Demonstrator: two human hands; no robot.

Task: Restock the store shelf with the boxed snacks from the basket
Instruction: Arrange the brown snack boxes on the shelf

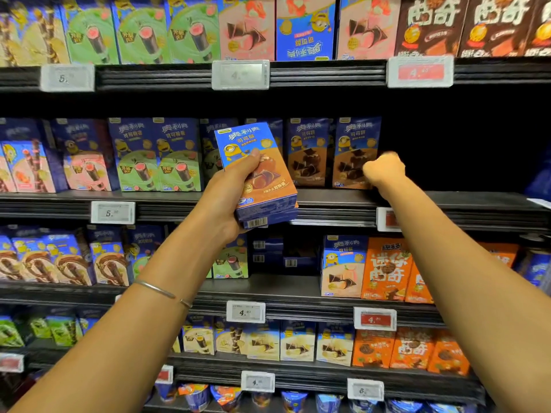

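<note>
My left hand (229, 198) grips a small stack of blue and brown boxed snacks (259, 174) from below, thumb across the front, held up in front of the middle shelf (328, 201). Matching brown boxes (308, 153) stand in a row on that shelf. My right hand (383, 169) reaches to the right edge of the last brown box (354, 150) in the row. It is blurred with its fingers curled, and I cannot tell whether it holds the box. To the right of that box the shelf is dark. The basket is out of view.
Shelves above and below hold rows of green, pink, cream and orange snack boxes (387, 269). Price tags (113, 212) clip to the shelf fronts. The shelf below has a dark gap (283, 254) with a few boxes lying flat at its back.
</note>
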